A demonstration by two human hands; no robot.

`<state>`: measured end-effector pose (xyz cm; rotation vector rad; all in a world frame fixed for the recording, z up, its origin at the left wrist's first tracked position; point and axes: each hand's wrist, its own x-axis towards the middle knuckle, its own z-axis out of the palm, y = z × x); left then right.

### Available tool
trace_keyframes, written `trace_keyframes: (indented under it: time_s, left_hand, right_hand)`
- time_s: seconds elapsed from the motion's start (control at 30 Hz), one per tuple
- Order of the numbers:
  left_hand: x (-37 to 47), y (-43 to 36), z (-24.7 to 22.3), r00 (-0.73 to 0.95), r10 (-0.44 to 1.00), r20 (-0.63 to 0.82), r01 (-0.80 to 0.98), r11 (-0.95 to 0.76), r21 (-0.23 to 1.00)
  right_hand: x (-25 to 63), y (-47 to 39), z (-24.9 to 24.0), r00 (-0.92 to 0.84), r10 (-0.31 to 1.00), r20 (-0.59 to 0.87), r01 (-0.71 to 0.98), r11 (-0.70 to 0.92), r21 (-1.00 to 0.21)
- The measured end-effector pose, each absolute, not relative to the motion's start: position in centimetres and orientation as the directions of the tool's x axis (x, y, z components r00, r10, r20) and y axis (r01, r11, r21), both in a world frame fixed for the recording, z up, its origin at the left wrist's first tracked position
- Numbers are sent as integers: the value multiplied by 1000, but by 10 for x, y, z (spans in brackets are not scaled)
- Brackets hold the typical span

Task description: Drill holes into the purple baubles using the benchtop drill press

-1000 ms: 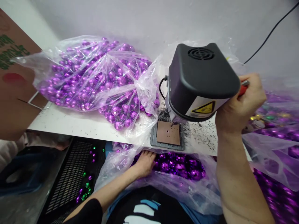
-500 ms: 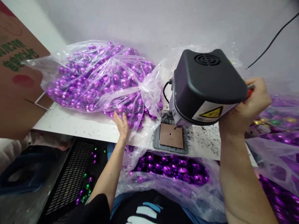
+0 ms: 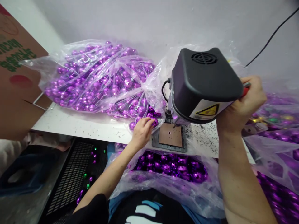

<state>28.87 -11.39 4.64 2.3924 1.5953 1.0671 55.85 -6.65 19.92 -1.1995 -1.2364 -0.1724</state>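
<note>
- Purple faceted balls (image 3: 98,84) fill a knotted clear bag (image 3: 147,88) at 10 o'clock from the middle of the view, on the white table (image 3: 77,124); others show beside its knot.
- Cardboard carton (image 3: 16,99) with green lettering, at 9 o'clock.
- Dark blue stool (image 3: 21,186), at 8 o'clock.
- Black mesh crate (image 3: 63,183), also at 8 o'clock, nearer the middle, with small green and purple beads (image 3: 88,186) inside.
- Left hand (image 3: 142,133), just off the middle at 7 o'clock: fingers bent and close together at the balls below the knot; I cannot tell whether it has hold of one.
- Brown square pad (image 3: 171,138) with a hole, at 4 o'clock, on a grey base plate (image 3: 154,143).
- Open clear bag (image 3: 191,194) of more purple balls, at 5 o'clock, across the lap.
- Black motor housing (image 3: 207,79) with a yellow warning label (image 3: 207,109), at 2 o'clock; dark flecks (image 3: 205,133) lie below it.
- Right hand (image 3: 246,104), at 3 o'clock, closed round a red handle (image 3: 245,91) beside the housing.
- Clear bags (image 3: 268,146) with purple balls, between 3 and 4 o'clock.
</note>
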Motion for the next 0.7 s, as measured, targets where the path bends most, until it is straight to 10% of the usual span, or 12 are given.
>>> trace_keyframes:
  time_s: [0.17,0.43,0.7]
  left_hand:
    - [304,-92,34,269,907,323,852,-381,360]
    - [296,-128,66,119,989,86,113,-99,989]
    - [334,-140,41,205,976,-74,68,61,996]
  right_hand:
    - [559,-69,203,374,502,780,680,424,-599]
    - [556,-71,206,380,515,768,660,431,-616]
    - [554,-74,205,386,555,737,618,437,-653]
